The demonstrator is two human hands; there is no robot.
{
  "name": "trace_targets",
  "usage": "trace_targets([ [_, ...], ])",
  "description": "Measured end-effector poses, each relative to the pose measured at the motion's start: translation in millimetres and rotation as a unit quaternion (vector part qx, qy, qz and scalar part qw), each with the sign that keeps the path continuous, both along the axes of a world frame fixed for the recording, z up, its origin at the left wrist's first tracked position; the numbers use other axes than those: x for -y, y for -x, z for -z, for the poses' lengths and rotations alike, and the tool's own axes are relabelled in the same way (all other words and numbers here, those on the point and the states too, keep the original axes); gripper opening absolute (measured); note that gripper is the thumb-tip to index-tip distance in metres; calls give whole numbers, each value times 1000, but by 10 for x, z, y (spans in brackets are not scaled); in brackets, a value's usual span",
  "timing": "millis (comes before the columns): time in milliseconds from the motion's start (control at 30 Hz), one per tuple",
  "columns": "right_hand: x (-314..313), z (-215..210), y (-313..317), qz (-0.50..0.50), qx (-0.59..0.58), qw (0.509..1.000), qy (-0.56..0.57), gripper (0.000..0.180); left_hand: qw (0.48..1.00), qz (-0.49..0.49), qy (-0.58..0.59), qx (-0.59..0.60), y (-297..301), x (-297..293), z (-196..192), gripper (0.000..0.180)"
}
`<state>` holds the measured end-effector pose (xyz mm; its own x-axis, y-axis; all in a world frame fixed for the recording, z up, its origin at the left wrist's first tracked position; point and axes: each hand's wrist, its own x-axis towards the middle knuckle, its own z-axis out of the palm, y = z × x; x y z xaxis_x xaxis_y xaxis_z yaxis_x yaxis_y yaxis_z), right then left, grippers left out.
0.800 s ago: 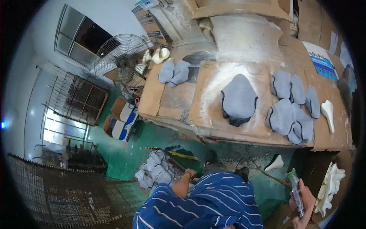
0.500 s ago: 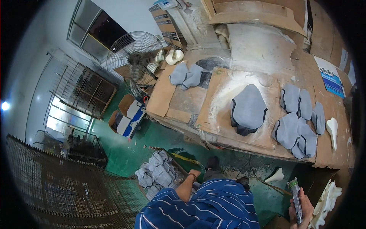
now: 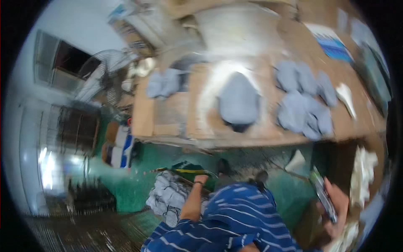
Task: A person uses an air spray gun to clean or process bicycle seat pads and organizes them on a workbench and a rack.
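Observation:
My right hand is closed round a slim, dark and silvery object with a green end, too blurred to name. It is held over the floor at the lower right. My left hand hangs beside a box of bundled grey fabric pieces; motion blur hides its fingers. On the cardboard-covered table, a large grey padded cover with a dark lower edge lies on a white, dusty patch. Several similar grey covers lie to its right, and a small group of grey covers is at the left.
A white saddle-shaped piece lies at the table's right; another is on the floor below. White pieces fill a place at the far right. A fan stands left of the table, near a blue-and-white box. Wire racks are at lower left.
The whole view has turned and blurred, so the table appears farther left and higher. My right hand still grips the slim object; my left hand stays by the box.

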<state>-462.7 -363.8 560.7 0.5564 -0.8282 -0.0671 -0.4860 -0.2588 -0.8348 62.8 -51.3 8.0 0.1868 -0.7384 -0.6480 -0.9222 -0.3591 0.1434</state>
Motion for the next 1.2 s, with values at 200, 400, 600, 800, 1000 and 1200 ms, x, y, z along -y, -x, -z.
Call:
trace_targets([
  [200,-6,-111,-65,14,-7,999,36,73,915,-376,-25,-144,112,-195,111,21],
  [400,64,-121,-290,40,-27,995,86,73,711,-685,-27,-155,266,-212,2,8],
  [600,79,-101,-403,33,10,992,122,64,704,-691,-6,-166,209,-88,-72,9],
  [800,76,-150,-584,28,-11,989,145,65,719,-667,3,-195,173,-237,151,17],
  [1000,6,-228,-776,16,26,990,137,66,877,-445,20,-182,44,-487,393,15],
  [1200,-58,-343,-878,-41,13,993,110,63,752,-624,22,-210,181,-493,291,11],
])
